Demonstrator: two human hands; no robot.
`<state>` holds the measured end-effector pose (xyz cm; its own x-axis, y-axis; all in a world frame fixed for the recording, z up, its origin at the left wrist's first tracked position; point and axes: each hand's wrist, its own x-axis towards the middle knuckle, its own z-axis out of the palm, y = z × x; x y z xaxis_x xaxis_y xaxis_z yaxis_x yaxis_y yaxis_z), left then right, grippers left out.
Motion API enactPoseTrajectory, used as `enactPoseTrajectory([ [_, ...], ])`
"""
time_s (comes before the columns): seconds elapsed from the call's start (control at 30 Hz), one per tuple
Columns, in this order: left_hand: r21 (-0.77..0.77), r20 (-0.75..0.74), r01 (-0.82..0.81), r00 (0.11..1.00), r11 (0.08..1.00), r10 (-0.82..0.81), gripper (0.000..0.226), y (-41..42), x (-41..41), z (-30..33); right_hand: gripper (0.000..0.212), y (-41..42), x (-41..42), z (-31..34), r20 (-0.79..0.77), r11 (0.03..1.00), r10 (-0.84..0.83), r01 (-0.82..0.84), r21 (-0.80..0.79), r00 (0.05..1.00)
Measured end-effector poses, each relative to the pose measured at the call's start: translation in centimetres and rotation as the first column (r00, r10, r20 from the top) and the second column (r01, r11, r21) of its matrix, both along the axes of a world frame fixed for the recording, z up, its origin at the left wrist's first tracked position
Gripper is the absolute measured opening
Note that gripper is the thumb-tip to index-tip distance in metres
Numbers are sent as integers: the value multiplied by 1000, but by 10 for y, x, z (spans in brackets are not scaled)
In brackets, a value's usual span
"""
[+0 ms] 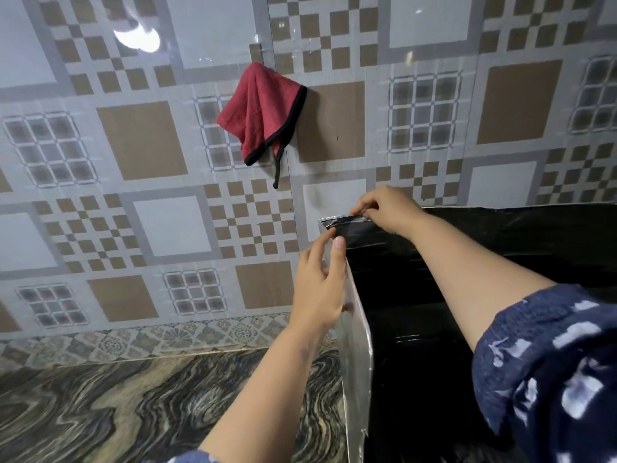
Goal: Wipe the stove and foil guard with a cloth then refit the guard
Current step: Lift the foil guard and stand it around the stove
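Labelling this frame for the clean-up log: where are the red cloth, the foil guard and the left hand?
red cloth (258,108), head view, middle of the hanging fabric
foil guard (357,362), head view, silvery left side panel
left hand (320,285), head view, back of the hand

Light: soft and even, fairly bright | Glare: white lamp reflection on the glossy wall tiles, upper left | Shadows: faint | Focus: tile grids slightly smeared | Edges: wide-angle bend, lines curving.
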<state>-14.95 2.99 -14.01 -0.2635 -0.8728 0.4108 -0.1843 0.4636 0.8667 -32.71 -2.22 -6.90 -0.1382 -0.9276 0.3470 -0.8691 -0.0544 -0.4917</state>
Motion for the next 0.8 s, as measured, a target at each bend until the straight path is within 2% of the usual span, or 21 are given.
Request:
enactPoseTrajectory([
  [0.1,25,-6,9,1000,1000,-9,62,2,2,-2,26,6,1,-2,-42,998,-48,47,-30,998],
  [0.33,27,54,50,997,998,-51,51,18,8,6,31,30,11,-4,-225,993,-99,81,-91,969],
  [0.57,156,9,72,997,985,-74,54,39,35,-15,30,74,39,-14,-161,1000,-9,10,4,987],
  [0.7,187,72,19,997,982,-33,46,67,55,-30,29,113,52,-15,-72,998,7,-2,68,997],
  [0.8,315,18,-14,1000,949,9,49,94,68,-31,27,143,62,-12,-49,998,11,-8,68,999],
])
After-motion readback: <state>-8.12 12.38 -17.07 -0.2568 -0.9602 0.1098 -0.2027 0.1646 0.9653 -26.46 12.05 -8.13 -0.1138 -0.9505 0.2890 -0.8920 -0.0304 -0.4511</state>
